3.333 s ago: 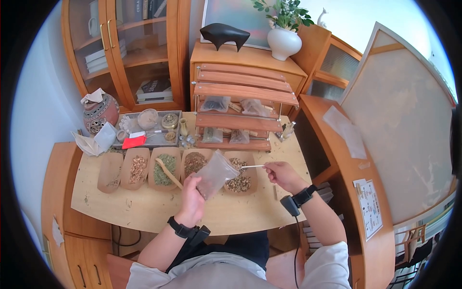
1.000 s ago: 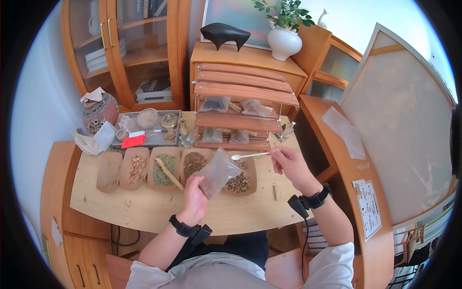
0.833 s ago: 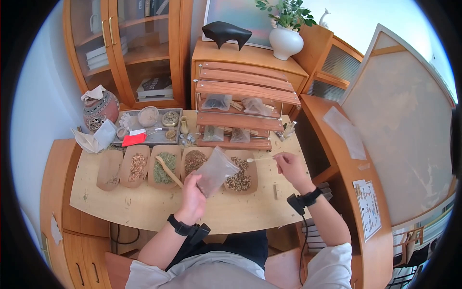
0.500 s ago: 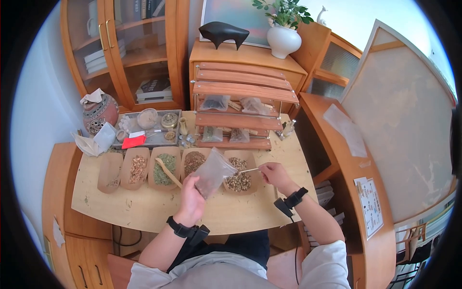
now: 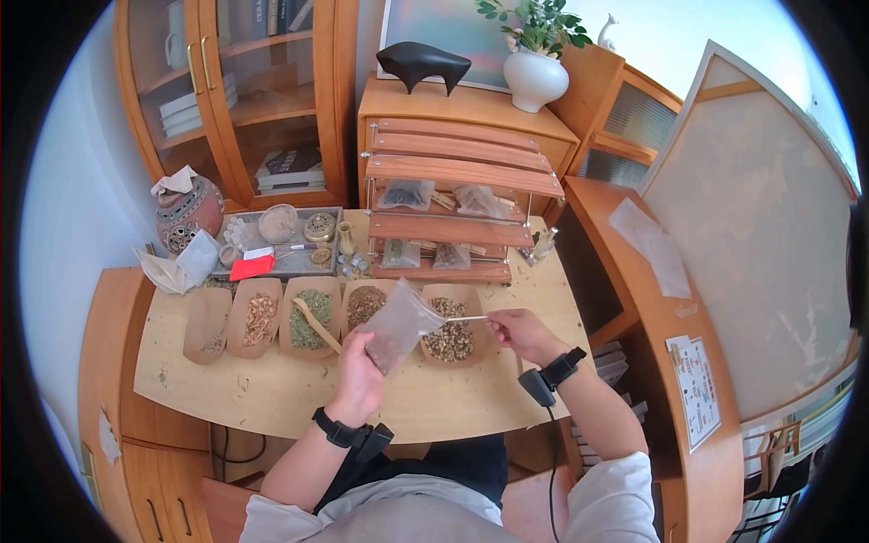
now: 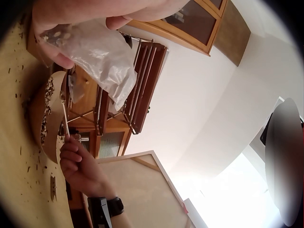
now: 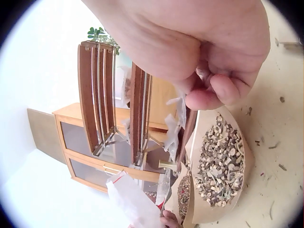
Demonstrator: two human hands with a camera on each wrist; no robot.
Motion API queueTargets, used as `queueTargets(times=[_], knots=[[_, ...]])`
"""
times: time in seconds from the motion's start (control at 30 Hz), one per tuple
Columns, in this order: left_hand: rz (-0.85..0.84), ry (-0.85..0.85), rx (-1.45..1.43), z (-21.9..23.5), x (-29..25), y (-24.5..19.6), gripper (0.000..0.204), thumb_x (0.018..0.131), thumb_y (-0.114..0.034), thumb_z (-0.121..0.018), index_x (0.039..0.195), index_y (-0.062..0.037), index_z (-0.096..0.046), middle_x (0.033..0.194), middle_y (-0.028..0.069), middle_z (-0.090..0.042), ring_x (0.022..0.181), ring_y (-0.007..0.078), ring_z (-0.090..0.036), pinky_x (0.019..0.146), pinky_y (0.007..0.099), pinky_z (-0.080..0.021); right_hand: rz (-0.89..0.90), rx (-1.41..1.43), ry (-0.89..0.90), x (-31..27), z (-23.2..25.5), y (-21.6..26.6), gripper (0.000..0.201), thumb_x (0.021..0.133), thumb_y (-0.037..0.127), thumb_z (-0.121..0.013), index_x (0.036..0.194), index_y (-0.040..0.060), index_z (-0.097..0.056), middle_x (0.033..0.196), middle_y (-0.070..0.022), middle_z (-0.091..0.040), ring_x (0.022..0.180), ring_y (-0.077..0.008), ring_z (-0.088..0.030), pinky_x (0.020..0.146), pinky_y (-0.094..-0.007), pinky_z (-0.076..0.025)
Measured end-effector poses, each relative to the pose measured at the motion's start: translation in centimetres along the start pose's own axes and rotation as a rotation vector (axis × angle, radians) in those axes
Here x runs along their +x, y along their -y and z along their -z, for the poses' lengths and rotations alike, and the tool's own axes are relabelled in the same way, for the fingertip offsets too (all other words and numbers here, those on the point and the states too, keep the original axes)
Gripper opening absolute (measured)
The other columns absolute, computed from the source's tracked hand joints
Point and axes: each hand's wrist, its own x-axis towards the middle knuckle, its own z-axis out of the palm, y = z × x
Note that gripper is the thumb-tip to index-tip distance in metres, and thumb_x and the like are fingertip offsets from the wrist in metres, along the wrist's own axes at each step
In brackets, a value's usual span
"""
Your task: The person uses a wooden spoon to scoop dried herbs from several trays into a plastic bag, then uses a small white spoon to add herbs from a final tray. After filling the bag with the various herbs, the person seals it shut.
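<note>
My left hand (image 5: 360, 380) grips a clear zip bag (image 5: 398, 330) tilted to the right, with dark bits in its lower part. Between thumb and fingers of my right hand (image 5: 525, 335) is the handle of a thin white spoon (image 5: 468, 319). The spoon points left, its far end right at the bag's top corner. Below it stands the rightmost brown paper tray (image 5: 475, 299), holding chopped pale and dark dried herbs (image 7: 221, 171). In the left wrist view the spoon (image 6: 65, 116) overlaps that tray, close to the bag (image 6: 102, 57).
Several more paper trays of herbs stand to the left, a wooden scoop (image 5: 317, 324) lying across the green one. Behind them rise a wooden rack (image 5: 453, 226) with bagged herbs and a grey tray (image 5: 294, 267) of small vessels. A small wooden clip (image 6: 53, 187) lies right.
My right hand has moved left, bringing the spoon from out over the right tray to the bag's top corner. My left hand and the bag have stayed nearly still.
</note>
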Motion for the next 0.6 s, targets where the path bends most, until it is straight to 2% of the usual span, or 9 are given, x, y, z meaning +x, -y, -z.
queueTargets(times=[0.2, 0.4, 0.6], knots=[[-0.012, 0.037, 0.015, 0.1, 0.5, 0.4, 0.027, 0.092, -0.02, -0.055, 0.117, -0.016, -0.047, 0.111, 0.0048, -0.058, 0.101, 0.0215, -0.06, 0.088, 0.043, -0.052, 0.056, -0.016, -0.016, -2.6, 0.4, 4.4, 0.015, 0.099, 0.015, -0.056, 0.094, 0.0024, -0.063, 0.076, 0.0034, -0.053, 0.062, -0.0075, -0.048, 0.056, -0.0221, -0.039], [0.008, 0.056, 0.017, -0.8, 0.5, 0.9, 0.028, 0.093, -0.02, -0.054, 0.119, -0.0157, -0.045, 0.116, 0.0059, -0.058, 0.107, 0.0227, -0.06, 0.091, 0.0433, -0.051, 0.15, -0.094, -0.006, -5.6, -2.0, 8.8, 0.017, 0.1, 0.017, -0.056, 0.098, 0.0021, -0.064, 0.076, 0.0038, -0.054, 0.062, -0.0064, -0.049, 0.056, -0.0208, -0.04], [0.033, 0.08, 0.006, -1.5, 0.4, 0.9, 0.027, 0.094, -0.019, -0.052, 0.119, -0.0158, -0.045, 0.12, 0.0063, -0.057, 0.11, 0.0231, -0.059, 0.092, 0.0446, -0.051, 0.316, -0.351, -0.076, -7.6, -4.7, 8.8, 0.021, 0.1, 0.019, -0.055, 0.096, 0.0015, -0.067, 0.069, 0.002, -0.055, 0.058, -0.007, -0.053, 0.052, -0.0215, -0.04]])
